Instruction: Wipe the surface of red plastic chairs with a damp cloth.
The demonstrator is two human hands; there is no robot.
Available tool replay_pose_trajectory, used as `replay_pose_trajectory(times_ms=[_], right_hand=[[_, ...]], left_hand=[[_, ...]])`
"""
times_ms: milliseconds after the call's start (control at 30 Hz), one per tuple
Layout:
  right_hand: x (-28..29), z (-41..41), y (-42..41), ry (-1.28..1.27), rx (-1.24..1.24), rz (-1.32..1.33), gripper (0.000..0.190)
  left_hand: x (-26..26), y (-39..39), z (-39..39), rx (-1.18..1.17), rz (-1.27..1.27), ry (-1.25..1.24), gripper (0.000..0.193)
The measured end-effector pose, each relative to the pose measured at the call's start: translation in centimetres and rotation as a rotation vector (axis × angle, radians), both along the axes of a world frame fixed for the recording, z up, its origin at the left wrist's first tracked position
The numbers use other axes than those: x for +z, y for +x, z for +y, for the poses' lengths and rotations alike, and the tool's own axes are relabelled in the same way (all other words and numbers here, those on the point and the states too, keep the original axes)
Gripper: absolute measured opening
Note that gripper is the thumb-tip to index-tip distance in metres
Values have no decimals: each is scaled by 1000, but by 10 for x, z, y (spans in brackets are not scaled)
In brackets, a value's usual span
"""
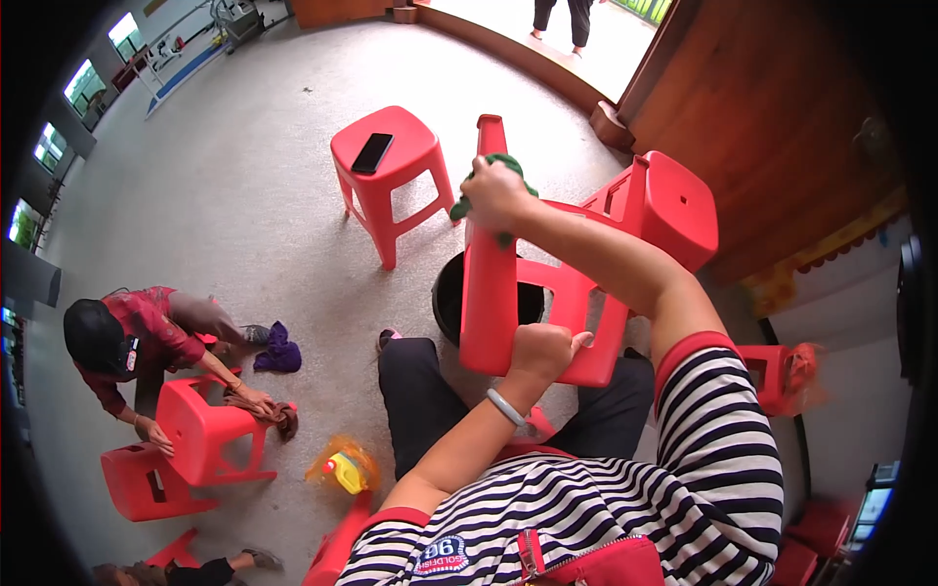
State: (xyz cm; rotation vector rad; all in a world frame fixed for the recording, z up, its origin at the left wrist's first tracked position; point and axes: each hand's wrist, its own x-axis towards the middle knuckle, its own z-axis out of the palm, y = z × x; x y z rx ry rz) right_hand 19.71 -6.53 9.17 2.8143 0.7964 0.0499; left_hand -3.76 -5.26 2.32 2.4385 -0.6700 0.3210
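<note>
A red plastic stool [489,293] lies tipped on its side before me, above a black bucket [448,297] on the floor. My left hand [541,350], with a pale bangle at the wrist, grips the stool's near edge. Wrapped in my right hand [497,192] is a green cloth [506,162], pressed against the stool's leg towards its far end. The cloth is partly hidden by my fingers. Beyond, to the left, another red stool [410,143] stands upright with a black smartphone [372,153] on its seat.
At left a co-worker [146,329] handles a red stool [192,432] with a brown cloth [282,419]; a purple cloth [278,350] lies nearby. A yellow bottle [347,472] in orange plastic is on the floor. More red stools [681,209] stand at right, beside a wooden door [762,132].
</note>
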Motion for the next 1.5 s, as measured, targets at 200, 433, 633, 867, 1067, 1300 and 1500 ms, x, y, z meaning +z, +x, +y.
replay_pose_trajectory(times_ms=[200,433,633,867,1067,1300,1500], right_hand=[[21,12,-9,132,-61,83,40],[15,7,74,310,-457,-159,39],[-7,17,-25,269,-152,-193,28],[-15,-52,-101,500,-113,-243,30],[-17,-163,-127,482,-472,-325,36],[-98,-255,-222,603,-811,8,35],[-206,-237,-308,1837,-1071,39,34]], left_hand=[[0,0,12,24,7,4,55],[-10,-2,2,3,36,-52,53],[-8,-4,8,11,-10,8,52],[-8,-1,-3,88,2,279,58],[-2,-2,-2,77,22,232,61],[-5,-1,9,106,35,280,60],[4,0,-5,63,3,298,59]])
